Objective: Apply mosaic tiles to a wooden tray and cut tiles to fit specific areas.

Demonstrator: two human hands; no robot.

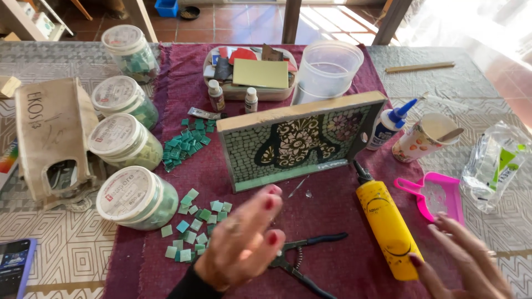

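a person's left hand (241, 243) hovers with fingers spread and empty over loose green tiles (191, 224), the black-handled nippers (302, 260) just to its right. beyond the fingertips leans the mosaic panel (296, 141). the right hand (465, 260), also spread, touches the yellow glue bottle (388, 224); a pause between pieces, it seems.
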